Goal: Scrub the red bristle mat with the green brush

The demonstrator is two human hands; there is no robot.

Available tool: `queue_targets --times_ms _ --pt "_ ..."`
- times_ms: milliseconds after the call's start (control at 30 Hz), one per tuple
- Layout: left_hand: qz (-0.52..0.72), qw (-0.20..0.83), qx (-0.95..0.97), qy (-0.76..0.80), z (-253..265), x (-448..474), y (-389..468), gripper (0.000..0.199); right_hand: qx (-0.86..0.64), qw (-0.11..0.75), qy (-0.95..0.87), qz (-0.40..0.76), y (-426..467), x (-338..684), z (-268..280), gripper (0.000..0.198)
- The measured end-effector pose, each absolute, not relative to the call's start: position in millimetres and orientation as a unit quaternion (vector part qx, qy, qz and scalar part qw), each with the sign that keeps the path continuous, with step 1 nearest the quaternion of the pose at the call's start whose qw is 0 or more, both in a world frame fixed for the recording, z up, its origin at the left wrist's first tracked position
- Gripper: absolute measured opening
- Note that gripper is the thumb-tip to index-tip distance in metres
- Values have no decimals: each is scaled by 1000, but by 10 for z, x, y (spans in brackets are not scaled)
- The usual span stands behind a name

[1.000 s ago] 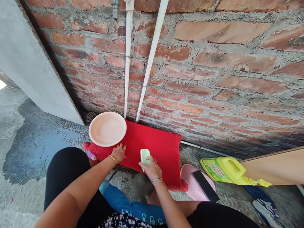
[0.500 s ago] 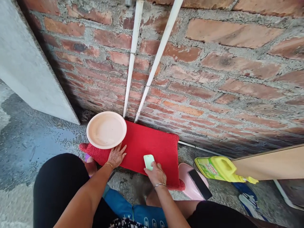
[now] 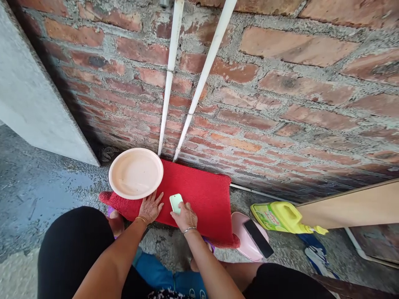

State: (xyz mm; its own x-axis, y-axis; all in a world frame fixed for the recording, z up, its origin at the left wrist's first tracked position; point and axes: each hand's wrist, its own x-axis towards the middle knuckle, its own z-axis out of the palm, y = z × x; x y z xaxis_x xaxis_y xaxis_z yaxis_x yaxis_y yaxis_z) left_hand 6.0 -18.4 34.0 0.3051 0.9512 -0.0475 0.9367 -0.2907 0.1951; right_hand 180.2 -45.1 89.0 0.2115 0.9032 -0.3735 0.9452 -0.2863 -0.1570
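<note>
A red plush mat (image 3: pixel 199 195) lies spread before me, its near corners hanging over an edge. My right hand (image 3: pixel 186 217) grips a pale green scrub brush (image 3: pixel 176 202) and holds it against the mat left of its middle; the underside is hidden. Flat on the mat, with fingers spread, rests my left hand (image 3: pixel 151 207). Its fingertips are close to the rim of a pale pink basin (image 3: pixel 136 173), which stands on the mat's left end. Whatever supports the mat is covered.
A pink stool-like piece (image 3: pixel 241 232) with a black phone (image 3: pixel 258 238) on it is at the mat's right. Beyond it lies a yellow detergent jug (image 3: pixel 277 216). Two white pipes (image 3: pixel 195 99) run down the brick wall (image 3: pixel 280 87). The concrete floor (image 3: pixel 56 182) is wet.
My right hand has slid the brush leftward across the mat, nearer my left hand. My left hand stays on the mat. The whole view has shifted slightly.
</note>
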Motion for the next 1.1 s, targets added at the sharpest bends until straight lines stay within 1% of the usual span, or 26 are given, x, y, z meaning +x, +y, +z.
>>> queue_targets --times_ms 133,267,400,467,633,733,833,900,967,1033,1100 --pt "18 104 801 589 371 66 -175 52 807 66 554 -194 -567 2236 913 42" --pt "18 108 801 589 373 65 -171 52 886 52 421 -185 -877 3041 996 39" --pt "14 104 801 589 374 59 -172 52 939 30 293 -180 -1109 3540 1087 50" --pt "10 98 803 588 375 56 -173 52 935 29 308 -171 -1128 3476 1100 51" --pt "12 83 803 590 398 87 -175 51 862 51 462 -202 -1046 2807 965 35" --pt "15 76 793 604 432 132 -162 49 851 48 477 -214 -1053 2579 899 36" --pt "15 72 789 610 458 174 -133 49 845 52 487 -215 -1124 2669 947 33" --pt "18 73 785 614 460 201 -108 50 859 61 463 -211 -1198 2880 1028 30" --pt "25 78 777 624 453 234 -88 50 891 68 401 -203 -1272 3145 1110 30" --pt "29 84 767 635 443 275 -75 51 922 63 331 -191 -1316 3369 1160 32" --pt "29 87 758 646 435 320 -71 51 933 46 306 -182 -1291 3459 1162 34"
